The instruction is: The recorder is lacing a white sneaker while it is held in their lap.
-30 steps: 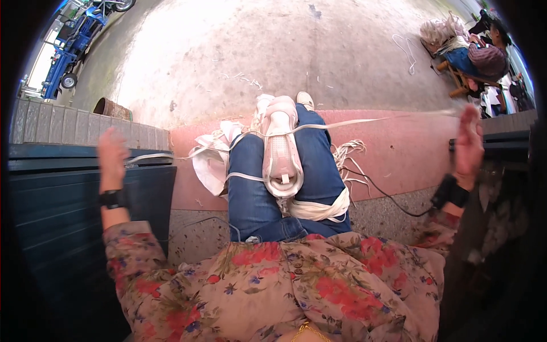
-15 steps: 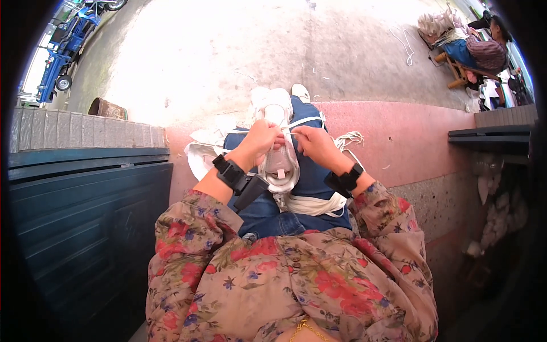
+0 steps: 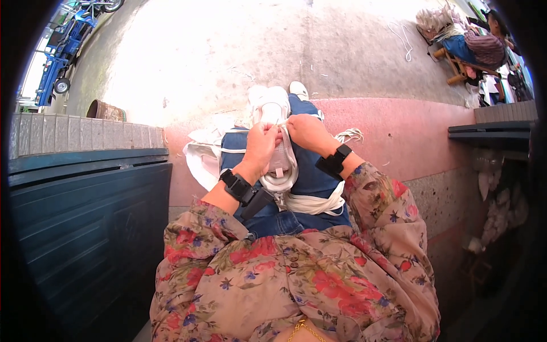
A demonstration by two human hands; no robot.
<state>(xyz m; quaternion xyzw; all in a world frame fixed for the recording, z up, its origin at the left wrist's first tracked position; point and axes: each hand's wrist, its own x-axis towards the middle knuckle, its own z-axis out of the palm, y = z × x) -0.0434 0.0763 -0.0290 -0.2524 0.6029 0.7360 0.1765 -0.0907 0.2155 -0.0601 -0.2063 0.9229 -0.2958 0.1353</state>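
Observation:
A white and pale pink shoe (image 3: 278, 181) rests on my lap between my thighs, its heel toward me and its toe pointing away. My left hand (image 3: 263, 147) is closed in a pinch over the shoe's lacing area, on a white shoelace. Close beside it, my right hand (image 3: 307, 132) is closed too, its fingertips pinching the lace at the shoe's right edge. The knuckles hide most of the lace between the fingers. A bundle of white laces (image 3: 316, 204) lies across my right thigh. Loose lace ends (image 3: 349, 135) spread out past that leg.
White shoe-like items (image 3: 200, 162) lie beside my left leg. Dark blue panelled doors (image 3: 91, 216) stand at left, below a tiled ledge. A rusty bucket (image 3: 107, 111) sits beyond. At far right, a person (image 3: 484, 48) sits by a pile of pale items.
My right hand has moved left and slightly up, coming up against my left hand. The lace strand stretched between them earlier is now mostly hidden.

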